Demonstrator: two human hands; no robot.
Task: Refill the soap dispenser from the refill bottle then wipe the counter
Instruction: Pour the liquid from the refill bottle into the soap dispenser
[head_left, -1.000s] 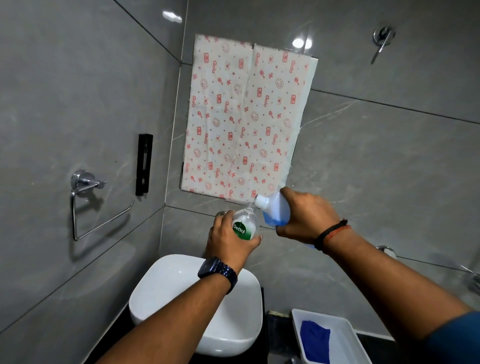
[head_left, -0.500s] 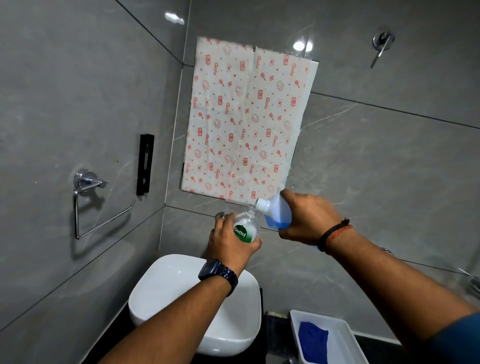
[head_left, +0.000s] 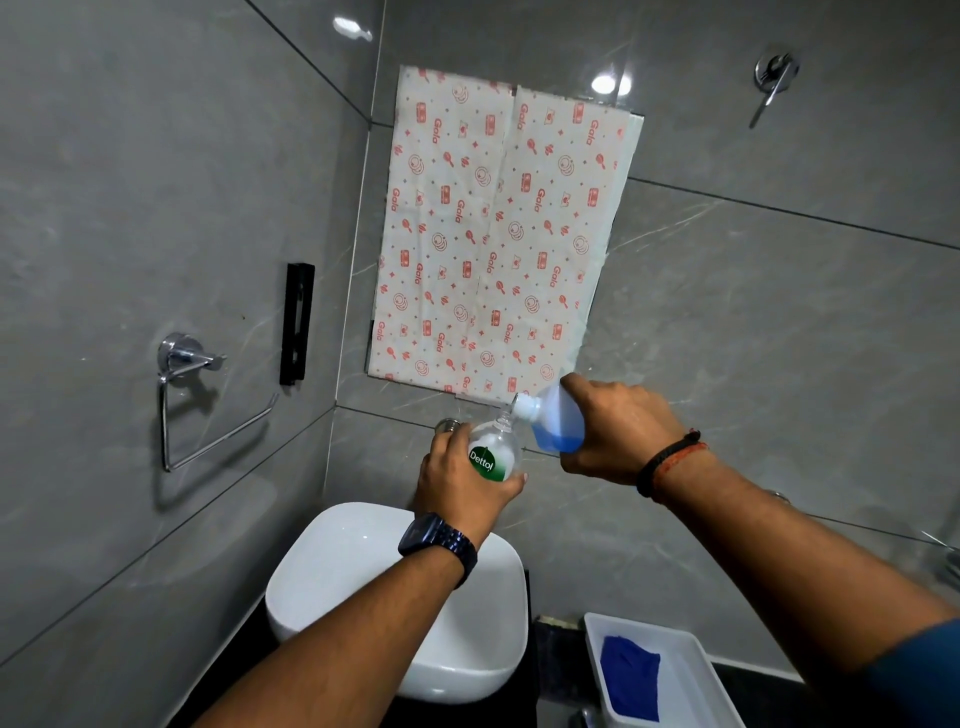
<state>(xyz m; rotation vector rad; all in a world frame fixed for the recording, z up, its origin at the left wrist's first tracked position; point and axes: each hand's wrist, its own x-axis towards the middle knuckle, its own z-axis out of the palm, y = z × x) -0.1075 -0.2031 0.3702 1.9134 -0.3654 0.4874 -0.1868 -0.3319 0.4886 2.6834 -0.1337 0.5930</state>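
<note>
Head view takes in grey tiled walls (head_left: 779, 322) meeting at a corner, with a sheet of white paper printed in red (head_left: 498, 234) stuck on the far wall. Below it sits a white basin (head_left: 353, 566) on a dark counter (head_left: 550, 654). To the basin's right on the counter stands a white tray (head_left: 691, 654) with a folded blue cloth (head_left: 628, 675) lying inside it. On the left wall hang a chrome towel ring (head_left: 202, 410) and, beside it, a black vertical bracket (head_left: 297, 322); a chrome fitting (head_left: 774, 78) is mounted high on the far wall.

Both forearms reach up over the basin. The left hand (head_left: 457, 483), with a dark watch (head_left: 439, 545) on its wrist, has its fingers wrapped around the soap dispenser (head_left: 493, 452), a clear bottle with a green label, held upright with its neck open at the top. The right hand (head_left: 618, 431), wearing a black and orange wristband (head_left: 670, 462), is closed around the refill bottle (head_left: 556, 421), which is tipped sideways so its white spout (head_left: 524, 406) points left and down, meeting the dispenser's neck. Blue liquid pools in the lower part of the refill bottle. Both bottles are held in the air above the back of the basin, just under the lower edge of the paper sheet. A small chrome part (head_left: 448, 425) shows just behind the left hand.
</note>
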